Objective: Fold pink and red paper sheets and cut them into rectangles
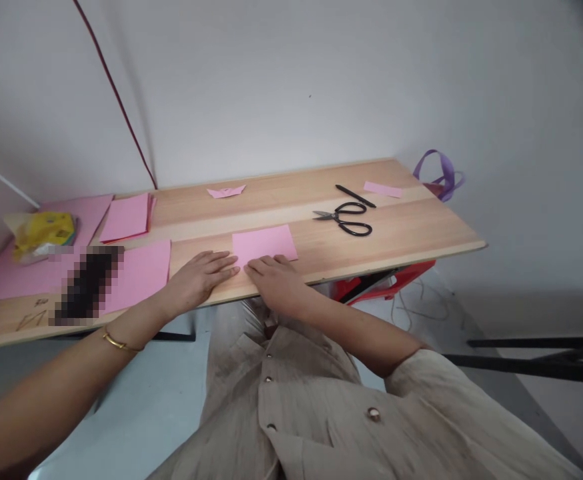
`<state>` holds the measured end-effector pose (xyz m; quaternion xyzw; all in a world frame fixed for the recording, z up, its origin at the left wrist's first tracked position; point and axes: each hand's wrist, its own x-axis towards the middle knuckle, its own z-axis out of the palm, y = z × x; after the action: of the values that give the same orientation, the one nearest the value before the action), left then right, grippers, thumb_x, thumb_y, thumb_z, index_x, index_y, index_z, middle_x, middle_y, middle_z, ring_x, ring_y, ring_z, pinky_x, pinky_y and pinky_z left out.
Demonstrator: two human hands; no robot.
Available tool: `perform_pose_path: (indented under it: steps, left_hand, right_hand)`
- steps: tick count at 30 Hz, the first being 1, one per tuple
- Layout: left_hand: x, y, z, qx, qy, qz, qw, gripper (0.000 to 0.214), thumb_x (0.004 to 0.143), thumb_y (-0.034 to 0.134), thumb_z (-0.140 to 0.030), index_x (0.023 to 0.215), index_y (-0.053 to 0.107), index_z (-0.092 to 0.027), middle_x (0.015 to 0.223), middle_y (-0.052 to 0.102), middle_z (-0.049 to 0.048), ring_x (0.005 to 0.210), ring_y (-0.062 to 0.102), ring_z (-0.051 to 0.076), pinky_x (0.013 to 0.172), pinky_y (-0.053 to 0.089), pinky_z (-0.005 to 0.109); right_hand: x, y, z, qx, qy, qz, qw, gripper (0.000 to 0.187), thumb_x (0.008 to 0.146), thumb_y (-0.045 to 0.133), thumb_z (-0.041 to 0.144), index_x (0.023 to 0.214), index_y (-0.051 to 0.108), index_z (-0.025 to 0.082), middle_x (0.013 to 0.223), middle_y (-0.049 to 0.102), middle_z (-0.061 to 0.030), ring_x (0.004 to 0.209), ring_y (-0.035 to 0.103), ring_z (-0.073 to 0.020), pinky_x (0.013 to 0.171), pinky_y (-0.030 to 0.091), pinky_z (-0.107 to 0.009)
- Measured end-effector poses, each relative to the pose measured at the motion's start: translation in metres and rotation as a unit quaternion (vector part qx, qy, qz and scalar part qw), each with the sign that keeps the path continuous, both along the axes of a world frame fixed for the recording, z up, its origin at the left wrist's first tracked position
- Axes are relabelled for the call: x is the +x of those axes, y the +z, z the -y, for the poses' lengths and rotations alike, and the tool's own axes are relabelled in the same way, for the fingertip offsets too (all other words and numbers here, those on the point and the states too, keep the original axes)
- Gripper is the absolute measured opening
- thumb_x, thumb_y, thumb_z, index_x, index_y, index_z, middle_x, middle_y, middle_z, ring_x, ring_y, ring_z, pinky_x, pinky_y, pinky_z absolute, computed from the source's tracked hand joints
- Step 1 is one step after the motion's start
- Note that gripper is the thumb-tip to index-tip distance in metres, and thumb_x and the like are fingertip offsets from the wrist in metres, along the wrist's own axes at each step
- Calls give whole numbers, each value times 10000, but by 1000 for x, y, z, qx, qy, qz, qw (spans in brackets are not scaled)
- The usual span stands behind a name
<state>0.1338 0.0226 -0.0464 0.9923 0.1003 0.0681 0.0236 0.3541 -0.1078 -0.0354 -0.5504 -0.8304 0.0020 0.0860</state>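
A pink sheet of paper [266,242] lies flat near the front edge of the wooden table. My right hand [276,280] rests on its lower edge, fingers laid out over the paper. At the sheet's left side is my left hand [204,277], palm down on the wood with fingers extended, the tips at the paper's edge. Black-handled scissors [344,218] lie to the right, blades pointing left and slightly apart. Behind the sheet sits a small folded pink paper piece [226,192].
A black pen [355,196] and a pink paper strip [382,189] lie at the back right. On the left are pink sheets [144,267], a paper stack [126,217], a yellow package [49,230] and a blurred dark object [89,283]. A purple strap [446,170] hangs beyond the right edge.
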Motion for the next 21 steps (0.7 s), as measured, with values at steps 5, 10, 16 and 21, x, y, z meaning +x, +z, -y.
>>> perform_pose_path:
  steps: [5,10,16,21]
  left_hand:
    - [0,-3,0,-8,9,11,1000,427,960,385,-164,1326,583,-260,1421,549,88,1360,443,256,1070,399,523]
    - [2,-3,0,-2,0,34,999,393,968,382,-174,1278,617,-230,1384,580,111,1325,478,269,1038,425,512]
    - [18,22,2,-18,0,41,999,338,947,393,-169,1055,712,-200,1175,687,120,1087,625,225,931,498,409]
    - [58,39,-11,-67,39,53,996,290,942,440,-279,999,701,-166,1018,689,99,951,634,201,880,509,356]
  right_hand:
    - [48,0,21,-17,-58,7,998,375,938,416,166,1287,554,162,1332,572,-140,1140,498,-267,899,329,-407]
    - [88,2,38,1,-141,46,989,407,913,445,159,1304,552,200,1312,595,-132,1113,507,-287,865,294,-436]
    - [104,6,36,4,-187,0,982,298,951,423,221,1145,651,222,1266,625,-101,1064,555,-247,865,314,-410]
    - [145,12,16,41,-291,-39,955,322,943,428,253,1165,636,146,1185,636,-152,1069,563,-258,848,392,-350]
